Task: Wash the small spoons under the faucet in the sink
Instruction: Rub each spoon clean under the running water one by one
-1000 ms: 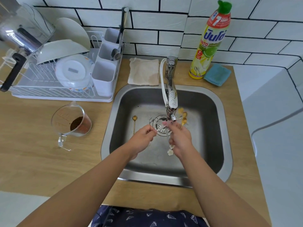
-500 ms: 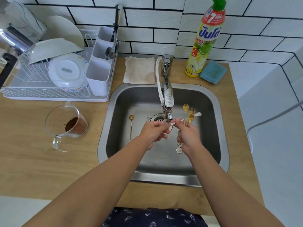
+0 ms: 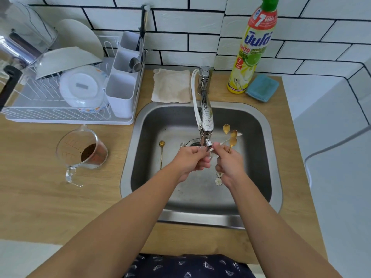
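Note:
My right hand (image 3: pixel 227 163) grips a bunch of small gold spoons (image 3: pixel 230 135), bowls pointing up and away, flower-shaped handle ends (image 3: pixel 218 178) hanging below my palm. My left hand (image 3: pixel 192 159) pinches a thin pale spoon handle (image 3: pixel 222 143) that runs across to the bunch, right under the faucet spout (image 3: pixel 207 142). Both hands meet over the steel sink (image 3: pixel 138 137). One more gold spoon (image 3: pixel 161 153) lies on the sink floor to the left, and a silver bit (image 3: pixel 182 145) shows near the drain. Whether water runs I cannot tell.
A glass measuring cup (image 3: pixel 82 151) with brown grounds stands left of the sink. Behind it sits a white dish rack (image 3: pixel 70 97) with bowls and a cutlery caddy. A beige cloth (image 3: pixel 171 85), dish soap bottle (image 3: pixel 253 47) and blue sponge (image 3: pixel 262 87) line the back wall.
Both hands rose slightly toward the spout, and the gold spoon bowls tilted out to the right of the faucet. My left hand came closer to the right hand.

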`<state>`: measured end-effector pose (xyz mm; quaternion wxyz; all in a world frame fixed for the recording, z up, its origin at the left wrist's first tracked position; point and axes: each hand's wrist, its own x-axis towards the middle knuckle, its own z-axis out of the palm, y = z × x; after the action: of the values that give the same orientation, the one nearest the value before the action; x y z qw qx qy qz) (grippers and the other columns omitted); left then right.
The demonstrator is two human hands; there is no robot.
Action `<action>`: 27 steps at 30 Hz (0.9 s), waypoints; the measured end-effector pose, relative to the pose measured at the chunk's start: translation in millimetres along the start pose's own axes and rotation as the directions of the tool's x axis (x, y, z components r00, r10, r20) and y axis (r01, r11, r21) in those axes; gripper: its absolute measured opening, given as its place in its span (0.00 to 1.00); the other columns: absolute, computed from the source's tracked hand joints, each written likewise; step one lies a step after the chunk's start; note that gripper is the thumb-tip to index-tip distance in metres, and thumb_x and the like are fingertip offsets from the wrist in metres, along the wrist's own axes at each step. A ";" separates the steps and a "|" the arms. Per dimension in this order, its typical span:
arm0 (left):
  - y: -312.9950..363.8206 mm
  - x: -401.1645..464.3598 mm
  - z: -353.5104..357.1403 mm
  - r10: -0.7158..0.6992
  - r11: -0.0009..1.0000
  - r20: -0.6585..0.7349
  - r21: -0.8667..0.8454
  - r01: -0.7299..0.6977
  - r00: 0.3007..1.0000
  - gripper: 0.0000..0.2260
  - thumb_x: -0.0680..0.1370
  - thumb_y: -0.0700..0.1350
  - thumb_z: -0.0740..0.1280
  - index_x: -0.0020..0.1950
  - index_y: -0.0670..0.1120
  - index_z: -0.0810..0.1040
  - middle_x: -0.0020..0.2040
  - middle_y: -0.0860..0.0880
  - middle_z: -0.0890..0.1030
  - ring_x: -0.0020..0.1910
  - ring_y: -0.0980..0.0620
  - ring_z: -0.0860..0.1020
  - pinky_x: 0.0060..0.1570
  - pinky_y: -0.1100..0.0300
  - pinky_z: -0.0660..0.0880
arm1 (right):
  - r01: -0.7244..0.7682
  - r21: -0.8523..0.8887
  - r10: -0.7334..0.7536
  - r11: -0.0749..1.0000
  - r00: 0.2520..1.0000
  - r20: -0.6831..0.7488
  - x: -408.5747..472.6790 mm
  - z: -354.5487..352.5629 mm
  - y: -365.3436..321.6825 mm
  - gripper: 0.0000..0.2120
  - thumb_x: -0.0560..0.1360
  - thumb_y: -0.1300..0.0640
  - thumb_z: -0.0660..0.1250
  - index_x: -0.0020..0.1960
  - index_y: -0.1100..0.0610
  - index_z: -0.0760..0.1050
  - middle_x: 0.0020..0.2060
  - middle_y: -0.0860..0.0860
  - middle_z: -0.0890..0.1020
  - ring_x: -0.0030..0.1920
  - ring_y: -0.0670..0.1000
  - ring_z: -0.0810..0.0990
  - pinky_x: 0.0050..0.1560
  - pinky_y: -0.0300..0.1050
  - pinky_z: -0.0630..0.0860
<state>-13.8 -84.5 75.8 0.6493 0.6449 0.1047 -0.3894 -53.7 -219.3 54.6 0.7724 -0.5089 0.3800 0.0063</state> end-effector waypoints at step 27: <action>-3.6 -23.0 -24.4 0.073 0.924 0.121 0.364 -0.113 0.990 0.12 0.86 0.47 0.56 0.50 0.44 0.75 0.29 0.53 0.73 0.28 0.55 0.68 0.29 0.65 0.66 | -0.041 -0.112 0.048 0.993 0.997 0.056 -12.9 25.4 15.9 0.07 0.79 0.55 0.72 0.43 0.54 0.79 0.27 0.46 0.77 0.22 0.44 0.59 0.21 0.37 0.58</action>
<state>-22.7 -53.1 84.2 0.5384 0.7385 -0.0359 -0.4042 -54.5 -186.6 54.7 0.7534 -0.5420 0.3675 0.0597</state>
